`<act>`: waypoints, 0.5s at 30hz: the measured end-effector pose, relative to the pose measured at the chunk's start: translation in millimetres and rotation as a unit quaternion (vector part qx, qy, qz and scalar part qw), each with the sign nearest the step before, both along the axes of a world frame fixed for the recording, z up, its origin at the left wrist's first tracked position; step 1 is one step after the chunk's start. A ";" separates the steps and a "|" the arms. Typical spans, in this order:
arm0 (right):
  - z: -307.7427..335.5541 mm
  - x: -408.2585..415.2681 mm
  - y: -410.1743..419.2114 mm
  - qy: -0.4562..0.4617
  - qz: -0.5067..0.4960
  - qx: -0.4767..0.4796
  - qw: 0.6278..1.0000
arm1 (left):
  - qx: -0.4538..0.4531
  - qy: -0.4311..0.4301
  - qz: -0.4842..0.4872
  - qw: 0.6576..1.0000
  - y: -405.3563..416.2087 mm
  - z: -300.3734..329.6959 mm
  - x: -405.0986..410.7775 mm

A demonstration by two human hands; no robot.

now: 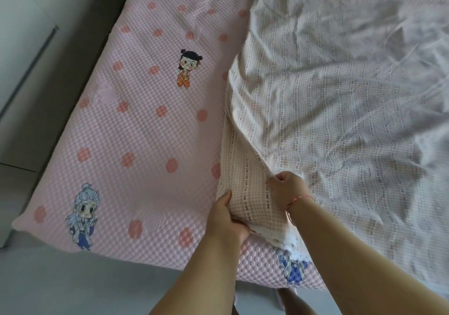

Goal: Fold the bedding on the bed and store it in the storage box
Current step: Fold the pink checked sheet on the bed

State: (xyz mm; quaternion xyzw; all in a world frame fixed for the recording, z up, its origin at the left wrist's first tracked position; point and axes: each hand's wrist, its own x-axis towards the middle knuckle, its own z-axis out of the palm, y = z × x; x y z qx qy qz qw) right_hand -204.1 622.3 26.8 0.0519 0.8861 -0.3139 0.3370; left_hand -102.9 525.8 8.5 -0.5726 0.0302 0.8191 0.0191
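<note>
Pink bed (136, 125) carries checked bedding (340, 91); left hand (227, 220) and right hand (288, 188) each pinch its near folded corner.

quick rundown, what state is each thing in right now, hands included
checked blanket: spread out, creased, near corner turned over
left hand: grips the blanket's near edge
right hand: pinches the turned-over fold
pink mattress cover: flat on the bed, left part uncovered

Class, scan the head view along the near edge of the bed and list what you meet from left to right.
Blue-haired cartoon figure → left hand → right hand → wrinkled checked blanket, all on the pink dotted mattress cover.
</note>
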 end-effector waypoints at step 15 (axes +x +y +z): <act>-30.2 12.6 -39.5 -0.056 0.225 0.041 0.972 | -0.285 -0.431 -0.143 0.844 -59.4 -13.6 70.9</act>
